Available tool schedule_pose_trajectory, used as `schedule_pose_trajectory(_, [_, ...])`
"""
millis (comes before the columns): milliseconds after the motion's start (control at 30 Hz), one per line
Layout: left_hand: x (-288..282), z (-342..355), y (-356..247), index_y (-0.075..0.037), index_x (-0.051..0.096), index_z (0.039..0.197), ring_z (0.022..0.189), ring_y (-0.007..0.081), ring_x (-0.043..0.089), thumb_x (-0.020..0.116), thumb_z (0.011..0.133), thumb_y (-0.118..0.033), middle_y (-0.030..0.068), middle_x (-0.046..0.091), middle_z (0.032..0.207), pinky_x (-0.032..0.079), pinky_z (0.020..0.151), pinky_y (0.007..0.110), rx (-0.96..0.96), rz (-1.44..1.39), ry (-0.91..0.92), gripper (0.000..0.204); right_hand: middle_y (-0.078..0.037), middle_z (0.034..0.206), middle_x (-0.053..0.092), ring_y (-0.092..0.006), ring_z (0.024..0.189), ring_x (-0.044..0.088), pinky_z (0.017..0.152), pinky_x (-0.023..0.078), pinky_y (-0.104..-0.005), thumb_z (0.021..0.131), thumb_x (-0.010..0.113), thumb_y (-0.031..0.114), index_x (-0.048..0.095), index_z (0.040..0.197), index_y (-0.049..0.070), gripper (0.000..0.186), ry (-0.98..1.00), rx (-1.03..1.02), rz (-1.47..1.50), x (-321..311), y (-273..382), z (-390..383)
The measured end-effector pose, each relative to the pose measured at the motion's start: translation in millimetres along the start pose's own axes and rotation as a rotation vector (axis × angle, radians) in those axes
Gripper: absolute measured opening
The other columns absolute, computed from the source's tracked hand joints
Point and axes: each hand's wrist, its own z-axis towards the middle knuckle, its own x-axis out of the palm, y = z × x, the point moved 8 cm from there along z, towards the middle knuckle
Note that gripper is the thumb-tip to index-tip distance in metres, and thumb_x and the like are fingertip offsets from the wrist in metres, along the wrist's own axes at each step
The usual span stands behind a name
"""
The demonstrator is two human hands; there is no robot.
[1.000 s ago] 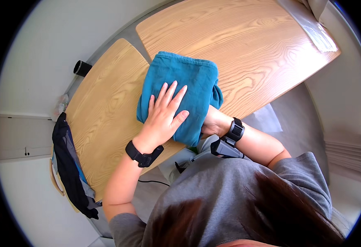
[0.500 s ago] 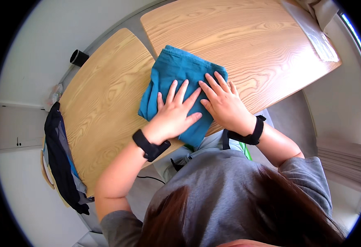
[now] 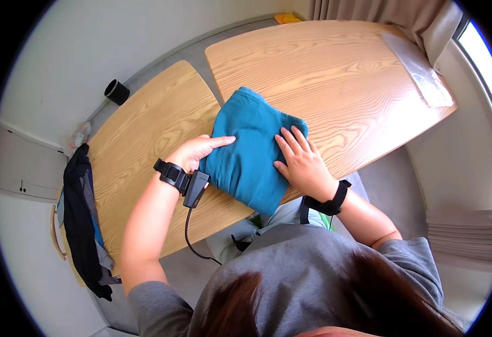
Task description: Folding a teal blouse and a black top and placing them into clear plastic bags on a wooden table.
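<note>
A folded teal cloth [image 3: 243, 168] lies at the near middle of the two-part wooden table, partly over the gap between its tops. My left hand [image 3: 196, 151] grips the cloth's left edge, thumb on top and the other fingers hidden beneath. My right hand [image 3: 301, 160] rests palm down on the cloth's right part with fingers apart. Black straps circle both wrists, with a dark device and cable at the left one.
Dark clothes [image 3: 80, 224] hang over a chair at the table's left end. A black bin [image 3: 117, 92] stands beyond the left top. A clear plastic sheet [image 3: 417, 70] lies at the right end, near the curtain [image 3: 364, 11]. An orange item [image 3: 286, 18] shows behind the table.
My right hand came from under the cloth onto its top. My left hand left the top for the left edge and now grips it from the side.
</note>
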Motion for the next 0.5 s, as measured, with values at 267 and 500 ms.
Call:
schedule_pose_trajectory(267, [41.7, -66.3, -49.2, 0.005, 0.057, 0.11, 0.086, 0.0212, 0.066, 0.066, 0.08, -0.014, 0.0142, 0.065, 0.101, 0.053, 0.076, 0.033, 0.378, 0.139, -0.025, 0.036, -0.013, 0.132, 0.045, -0.0301, 0.127, 0.038, 0.104, 0.03, -0.0471, 0.079, 0.064, 0.027, 0.044, 0.126, 0.003, 0.056, 0.025, -0.014, 0.151, -39.0, 6.2, 6.6])
schedule_pose_trajectory(500, [127.1, -180.1, -76.2, -0.003, 0.059, 0.1, 0.076, 0.024, 0.054, 0.064, 0.067, -0.009, 0.006, 0.056, 0.077, 0.041, 0.067, 0.034, 1.292, 1.53, -0.827, 0.034, -0.018, 0.127, 0.05, -0.0327, 0.118, 0.047, 0.101, 0.036, -0.036, 0.077, 0.068, 0.011, 0.046, 0.125, 0.001, 0.054, -0.152, -0.382, 0.56, -70.6, -12.2, 44.0])
